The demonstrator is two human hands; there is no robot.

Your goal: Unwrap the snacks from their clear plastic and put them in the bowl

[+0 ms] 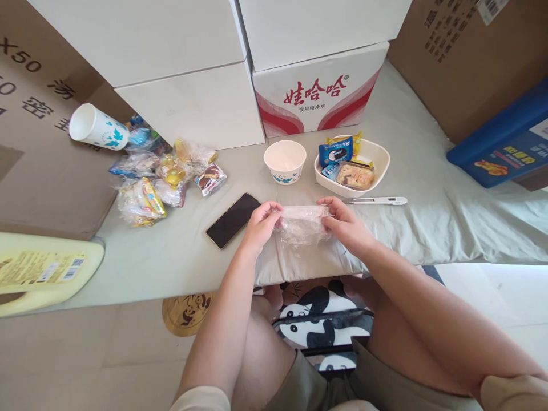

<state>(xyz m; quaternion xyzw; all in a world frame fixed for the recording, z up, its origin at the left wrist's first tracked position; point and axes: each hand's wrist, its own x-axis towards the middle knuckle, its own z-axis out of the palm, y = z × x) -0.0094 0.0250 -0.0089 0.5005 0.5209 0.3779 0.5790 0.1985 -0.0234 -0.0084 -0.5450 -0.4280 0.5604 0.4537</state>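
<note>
Between my two hands a crumpled clear plastic bag [302, 224] is held stretched out above the cloth near the front edge. My left hand [263, 222] pinches its left side, and my right hand [345, 224] grips its right side. Just behind the bag stands a white paper bowl [285, 162] with a blue leaf print. Right of it, a white oval tray [382, 162] holds a blue snack packet [335, 153], yellow packets and a clear-wrapped pastry [355, 174]. A white-handled utility knife [381, 201] lies behind my right hand, its tip end partly hidden. A black phone [232, 220] lies beside my left hand.
Several wrapped snacks [141, 202] are heaped at the left, near a tilted paper cup [98, 127]. White cartons [319, 94] stand along the back. Brown boxes [466, 63] flank both sides. A yellow jug [47, 271] lies at front left; a blue container [505, 137] is at right.
</note>
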